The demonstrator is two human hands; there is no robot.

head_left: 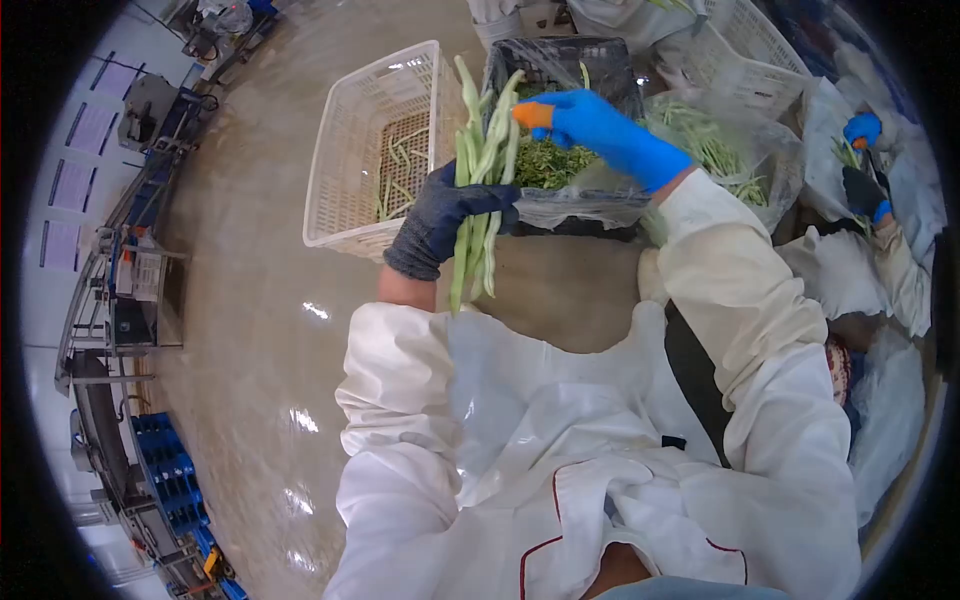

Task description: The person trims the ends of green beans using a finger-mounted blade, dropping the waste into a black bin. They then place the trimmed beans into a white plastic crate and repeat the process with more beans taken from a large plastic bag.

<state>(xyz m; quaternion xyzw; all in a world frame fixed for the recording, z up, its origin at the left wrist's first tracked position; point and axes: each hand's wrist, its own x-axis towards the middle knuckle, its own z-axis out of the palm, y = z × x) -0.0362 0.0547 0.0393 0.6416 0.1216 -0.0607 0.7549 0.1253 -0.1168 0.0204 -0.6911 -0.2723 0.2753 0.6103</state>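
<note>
My left hand (455,215), in a dark grey glove, is closed round a bunch of long pale green beans (484,150) held upright. My right hand (570,125), in a blue glove with orange at the fingertip, is at the upper part of the bunch, its fingers pressed together; what they grip, if anything, is too small to tell. Behind the bunch stands a white crate (335,130) with a few beans at its bottom. A black crate (628,95), lined with clear plastic, holds leafy green bits (545,165) below my right hand.
A clear plastic bag of green beans (705,140) lies right of the black crate. Another white crate (745,55) is at the upper right. A co-worker's gloved hands (862,130) hold greens at the far right. Metal equipment (120,290) and blue crates (170,470) line the left.
</note>
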